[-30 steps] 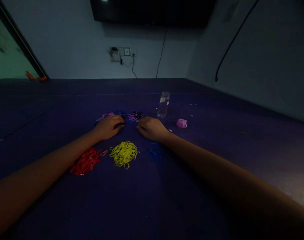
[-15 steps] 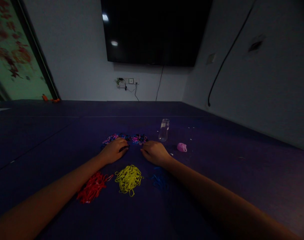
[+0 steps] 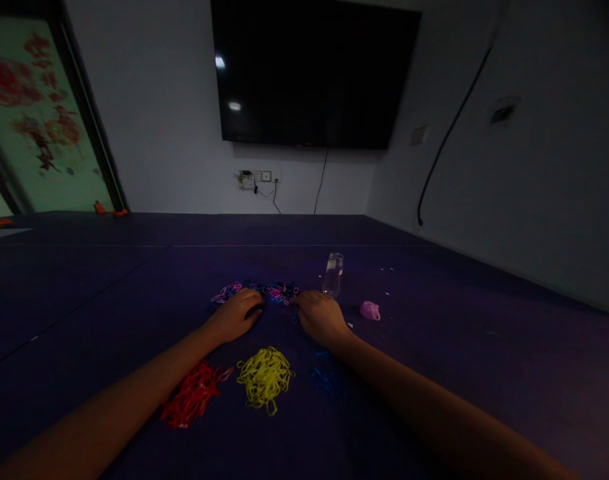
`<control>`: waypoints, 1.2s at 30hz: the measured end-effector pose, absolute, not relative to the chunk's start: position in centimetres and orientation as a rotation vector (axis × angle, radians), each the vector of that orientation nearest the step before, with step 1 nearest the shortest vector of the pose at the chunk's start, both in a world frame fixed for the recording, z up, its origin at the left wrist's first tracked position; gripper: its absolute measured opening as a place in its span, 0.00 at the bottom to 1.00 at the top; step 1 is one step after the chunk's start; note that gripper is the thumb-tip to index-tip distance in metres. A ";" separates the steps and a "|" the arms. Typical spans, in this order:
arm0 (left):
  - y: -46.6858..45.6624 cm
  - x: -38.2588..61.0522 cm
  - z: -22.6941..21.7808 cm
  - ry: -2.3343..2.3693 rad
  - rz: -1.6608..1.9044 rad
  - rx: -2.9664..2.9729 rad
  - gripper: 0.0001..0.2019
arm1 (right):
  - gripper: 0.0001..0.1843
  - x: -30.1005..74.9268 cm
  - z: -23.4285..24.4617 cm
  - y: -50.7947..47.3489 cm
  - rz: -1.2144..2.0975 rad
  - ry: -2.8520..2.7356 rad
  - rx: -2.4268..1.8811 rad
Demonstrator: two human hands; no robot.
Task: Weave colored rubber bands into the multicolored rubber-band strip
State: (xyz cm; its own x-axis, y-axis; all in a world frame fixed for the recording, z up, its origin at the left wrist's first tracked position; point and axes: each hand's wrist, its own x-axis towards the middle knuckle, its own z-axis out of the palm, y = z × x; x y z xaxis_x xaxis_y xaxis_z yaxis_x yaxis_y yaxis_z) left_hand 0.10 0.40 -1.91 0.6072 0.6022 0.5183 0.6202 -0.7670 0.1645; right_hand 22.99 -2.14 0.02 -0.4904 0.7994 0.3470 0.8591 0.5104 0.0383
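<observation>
On a dark purple table, a mixed heap of pink, blue and black rubber bands lies just beyond both hands. My left hand rests palm down at the heap's near left edge, fingers curled. My right hand sits at the heap's near right edge, fingers bent onto the bands. What either hand pinches is too dark to make out. Nearer to me lie three sorted heaps: red bands, yellow bands and blue bands, the blue ones partly under my right forearm.
A small clear bottle stands right of the mixed heap, with a pink lump beside it. A black screen hangs on the far wall above a socket strip. A wall runs along the table's right side.
The view has tilted upward, showing more wall and screen. Both hands stay at the mixed heap; my right hand has edged forward to its rim.
</observation>
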 end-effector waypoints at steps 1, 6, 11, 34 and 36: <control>0.4 0.1 -1.9 -1.072 -0.884 -2.784 0.09 | 0.15 23.0 0.0 -2.1 -0.289 -2.459 -1.420; 0.3 0.2 -2.0 -1.085 -0.909 -2.771 0.10 | 0.16 23.2 -0.1 -1.8 -0.277 -2.391 -1.509; 0.1 0.2 -1.9 -1.069 -0.895 -2.743 0.11 | 0.13 23.1 -0.1 -2.1 -0.304 -2.401 -1.502; 0.0 0.1 -1.6 -1.080 -0.779 -2.714 0.09 | 0.09 22.8 -0.5 -2.0 -0.296 -2.461 -1.395; 0.1 0.1 -1.6 -1.076 -0.774 -2.714 0.09 | 0.09 22.8 -0.5 -2.0 -0.297 -2.452 -1.394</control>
